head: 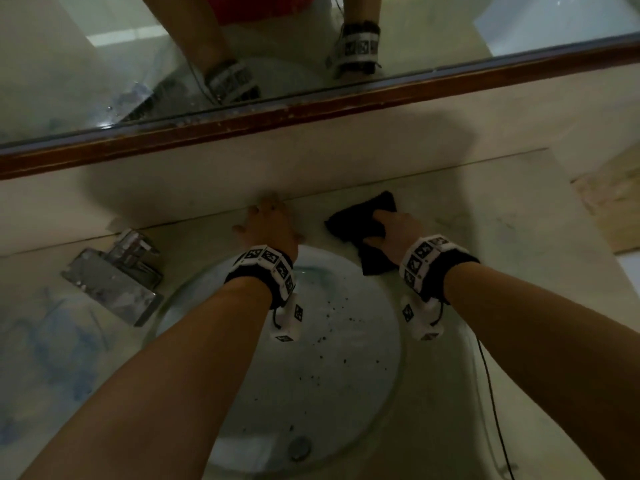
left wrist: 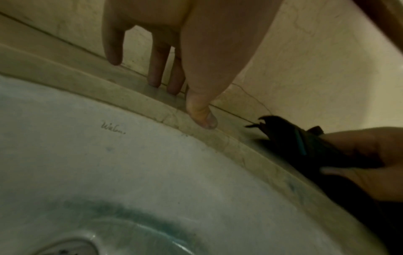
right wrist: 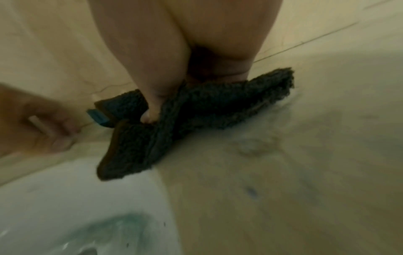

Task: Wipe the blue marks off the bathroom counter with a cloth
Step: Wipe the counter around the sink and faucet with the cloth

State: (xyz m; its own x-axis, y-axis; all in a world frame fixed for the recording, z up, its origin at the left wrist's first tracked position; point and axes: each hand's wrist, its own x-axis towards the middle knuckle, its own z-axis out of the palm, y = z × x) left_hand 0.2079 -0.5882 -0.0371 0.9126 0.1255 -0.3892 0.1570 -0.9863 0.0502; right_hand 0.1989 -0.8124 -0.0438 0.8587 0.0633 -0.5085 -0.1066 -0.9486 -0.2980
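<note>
A dark fluffy cloth lies crumpled on the pale counter, just behind the sink's right rim. My right hand grips it, thumb dug into a fold, the other fingers hidden beneath. The cloth has a small blue tag and hangs slightly over the basin edge. My left hand rests open on the counter strip behind the basin, fingers straight and spread. Blue marks smear the counter far left. A small blue spot lies near the cloth.
A round white sink fills the middle, with dark specks, a bluish stain and a drain. A chrome faucet stands at its left. A wood-framed mirror runs along the back wall. A thin cable hangs from my right wrist.
</note>
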